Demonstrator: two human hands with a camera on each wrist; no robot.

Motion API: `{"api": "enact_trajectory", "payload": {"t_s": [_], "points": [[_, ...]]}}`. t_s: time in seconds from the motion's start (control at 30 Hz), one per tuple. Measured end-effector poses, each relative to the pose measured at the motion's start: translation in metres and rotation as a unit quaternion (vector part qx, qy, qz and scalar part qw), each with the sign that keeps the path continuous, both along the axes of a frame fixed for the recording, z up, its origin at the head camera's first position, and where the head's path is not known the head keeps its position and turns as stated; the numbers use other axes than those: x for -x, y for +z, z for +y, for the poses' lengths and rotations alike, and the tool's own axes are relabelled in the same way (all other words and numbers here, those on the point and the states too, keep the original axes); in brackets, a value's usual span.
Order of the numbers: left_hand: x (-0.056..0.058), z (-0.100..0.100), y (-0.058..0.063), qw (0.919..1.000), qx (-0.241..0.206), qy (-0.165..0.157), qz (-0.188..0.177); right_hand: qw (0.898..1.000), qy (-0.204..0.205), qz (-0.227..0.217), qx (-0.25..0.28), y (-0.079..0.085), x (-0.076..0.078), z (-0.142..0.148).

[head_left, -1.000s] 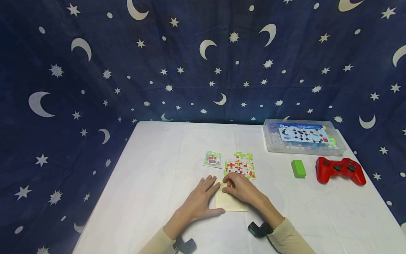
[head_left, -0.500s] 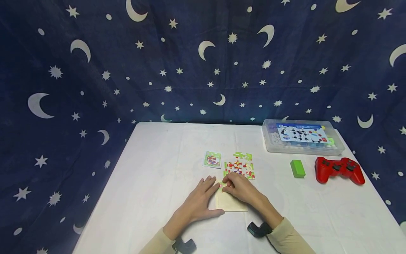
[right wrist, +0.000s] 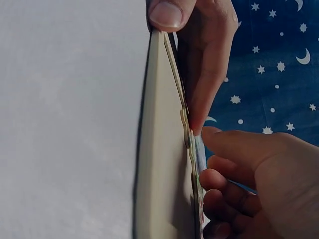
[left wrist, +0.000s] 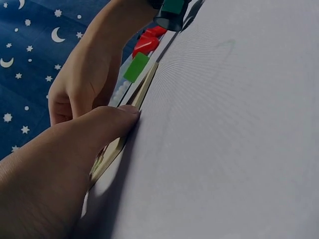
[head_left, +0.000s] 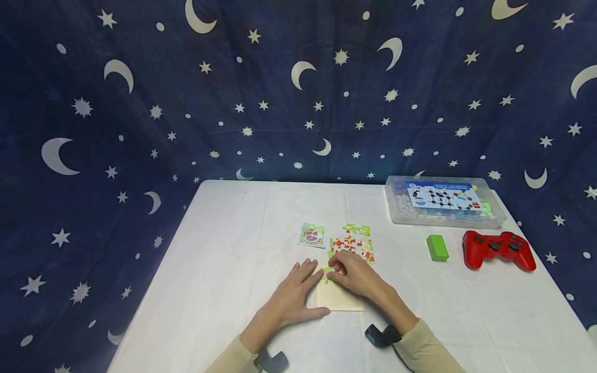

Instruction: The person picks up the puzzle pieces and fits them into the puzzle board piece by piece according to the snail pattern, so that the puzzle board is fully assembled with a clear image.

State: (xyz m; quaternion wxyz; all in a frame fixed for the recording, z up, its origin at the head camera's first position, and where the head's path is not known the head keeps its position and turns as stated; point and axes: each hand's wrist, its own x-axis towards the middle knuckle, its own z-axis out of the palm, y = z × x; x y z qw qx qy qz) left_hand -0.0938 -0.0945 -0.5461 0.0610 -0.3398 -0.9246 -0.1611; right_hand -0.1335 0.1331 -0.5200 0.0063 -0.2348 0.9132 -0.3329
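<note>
A shallow pale wooden puzzle tray lies flat on the table. In its far left corner sits a green jigsaw piece with a small rounded tab. My left hand rests spread along the tray's left side, index fingertip at the piece and thumb against the near edge. My right hand is over the tray's far edge, thumb and index finger around the piece, the other fingers curled. Beyond it, partly hidden by the right hand, lie several red, white and green jigsaw pieces.
Left of the loose pieces lies a small picture card. On the right are a green block, a red game controller and a clear plastic box with a molecule label. A dark star-patterned cloth hangs behind the white table.
My right hand has shifted slightly away from me, with its fingers lifted a little, showing more of the green piece. My left hand and the tray stay in place.
</note>
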Motion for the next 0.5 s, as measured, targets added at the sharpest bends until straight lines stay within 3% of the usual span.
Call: {"api": "enact_trajectory", "payload": {"t_s": [0.5], "points": [[-0.002,0.001,0.0,0.9998,-0.001,0.005,-0.017,0.998,-0.043,0.054,0.0,0.011,0.019,0.012]]}}
